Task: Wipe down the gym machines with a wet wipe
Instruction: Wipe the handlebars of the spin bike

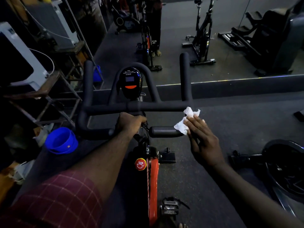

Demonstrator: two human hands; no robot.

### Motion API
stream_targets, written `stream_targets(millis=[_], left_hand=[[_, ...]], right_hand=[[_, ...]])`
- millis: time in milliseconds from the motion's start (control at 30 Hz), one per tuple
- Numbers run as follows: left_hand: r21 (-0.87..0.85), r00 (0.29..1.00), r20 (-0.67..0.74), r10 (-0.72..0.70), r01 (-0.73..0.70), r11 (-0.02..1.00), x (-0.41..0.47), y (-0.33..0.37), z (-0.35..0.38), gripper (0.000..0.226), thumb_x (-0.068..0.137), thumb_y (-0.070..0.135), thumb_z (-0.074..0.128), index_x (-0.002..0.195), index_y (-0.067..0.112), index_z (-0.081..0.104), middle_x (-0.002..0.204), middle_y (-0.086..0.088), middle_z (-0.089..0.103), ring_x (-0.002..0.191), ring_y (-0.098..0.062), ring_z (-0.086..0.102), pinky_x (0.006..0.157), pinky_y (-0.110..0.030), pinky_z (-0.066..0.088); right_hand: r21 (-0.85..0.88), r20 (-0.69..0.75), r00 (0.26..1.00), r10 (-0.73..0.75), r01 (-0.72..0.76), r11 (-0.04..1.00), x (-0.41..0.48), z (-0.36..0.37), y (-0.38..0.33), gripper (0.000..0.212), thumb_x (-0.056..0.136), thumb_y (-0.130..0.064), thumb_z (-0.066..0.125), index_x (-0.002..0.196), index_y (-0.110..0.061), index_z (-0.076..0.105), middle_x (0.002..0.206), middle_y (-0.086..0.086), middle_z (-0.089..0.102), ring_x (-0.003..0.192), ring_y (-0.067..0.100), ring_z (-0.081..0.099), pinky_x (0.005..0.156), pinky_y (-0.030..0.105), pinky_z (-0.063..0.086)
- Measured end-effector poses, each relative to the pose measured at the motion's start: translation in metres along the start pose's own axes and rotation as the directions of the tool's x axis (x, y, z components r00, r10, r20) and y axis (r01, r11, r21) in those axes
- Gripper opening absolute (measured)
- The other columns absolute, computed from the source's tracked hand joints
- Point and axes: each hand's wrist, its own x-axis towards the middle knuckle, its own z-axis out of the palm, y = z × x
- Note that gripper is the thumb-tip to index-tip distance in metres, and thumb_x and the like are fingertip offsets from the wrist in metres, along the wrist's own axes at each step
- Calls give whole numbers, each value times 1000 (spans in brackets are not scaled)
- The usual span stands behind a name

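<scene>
A spin bike stands right before me, with black padded handlebars (115, 109) and a console (130, 83) in the middle. Its frame (153, 175) is orange and carries a red knob (140, 164). My left hand (130, 121) grips the centre of the handlebar near the stem. My right hand (203, 140) lies with straight fingers on a crumpled white wet wipe (185, 120). It presses the wipe against the right end of the near grip (164, 131).
A blue bucket (61, 140) sits on the floor at the left, below a metal rack (49, 96) with appliances. A wall mirror ahead reflects other bikes (202, 35). Another machine's flywheel (284, 167) is at the right. A pedal (170, 205) sticks out below.
</scene>
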Motion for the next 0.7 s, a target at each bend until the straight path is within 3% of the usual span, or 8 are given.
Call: stream_targets(millis=[67, 200, 333, 467, 533, 600, 633, 700], left_hand=[[-9, 1000, -5, 3, -3, 1000, -1, 0, 0, 37, 49, 43, 88, 73, 17, 77, 65, 6, 74, 65, -19, 71, 57, -26, 52], [-7, 1000, -11, 1, -1, 1000, -4, 2, -1, 36, 51, 43, 88, 73, 17, 76, 68, 4, 74, 65, -20, 70, 56, -25, 48], [15, 1000, 11, -14, 14, 1000, -2, 1, 0, 42, 47, 48, 84, 71, 15, 76, 66, 1, 74, 61, -22, 72, 54, -23, 46], [31, 1000, 1, -12, 12, 999, 1, -2, 0, 43, 46, 49, 85, 69, 14, 75, 64, 0, 74, 60, -24, 72, 54, -25, 47], [33, 1000, -12, 2, -1, 999, -1, 0, 0, 40, 49, 47, 87, 70, 16, 75, 66, 2, 74, 63, -23, 72, 55, -27, 50], [27, 1000, -15, 11, -11, 1000, -2, 1, 0, 34, 55, 43, 90, 71, 16, 75, 67, 2, 73, 64, -22, 71, 59, -29, 56], [31, 1000, -15, 14, -13, 999, -2, 2, 0, 32, 58, 41, 90, 71, 16, 75, 67, 2, 73, 64, -22, 71, 60, -30, 57], [29, 1000, -13, 20, -19, 999, -2, 2, 0, 28, 60, 37, 91, 70, 16, 75, 66, 2, 73, 64, -22, 71, 61, -32, 59]], right_hand=[[48, -36, 996, 79, -77, 996, -6, 13, -19, 38, 99, -3, 68, 137, -9, 66, 149, 4, 59, 147, 20, 46, 120, 46, 41], [36, 35, 999, -27, 25, 999, -1, 0, -10, 39, 101, -6, 66, 140, -11, 65, 150, 2, 58, 146, 18, 47, 117, 42, 45], [99, -72, 958, 277, -270, 958, 19, -3, -14, 35, 104, -14, 63, 138, -18, 67, 149, -3, 57, 139, 6, 52, 115, 34, 46], [90, -42, 943, 329, -325, 942, -1, -2, -49, 35, 103, -16, 64, 138, -18, 68, 147, -1, 57, 135, 5, 53, 112, 19, 43], [46, -48, 955, 292, -290, 956, -2, -13, -55, 31, 102, -15, 66, 132, -19, 72, 125, 1, 74, 110, 4, 70, 93, 16, 54], [41, -141, 947, 289, -286, 957, 17, -21, -49, 22, 102, -16, 65, 121, -18, 76, 81, -11, 73, 69, -3, 65, 65, 9, 47], [53, -197, 932, 305, -300, 952, 31, -22, -43, 19, 102, -16, 66, 117, -18, 77, 76, -14, 69, 65, -3, 61, 64, 7, 43], [40, -183, 931, 315, -313, 949, 50, -18, -31, 17, 100, -16, 68, 112, -17, 79, 96, -8, 77, 85, 3, 70, 80, 9, 48]])
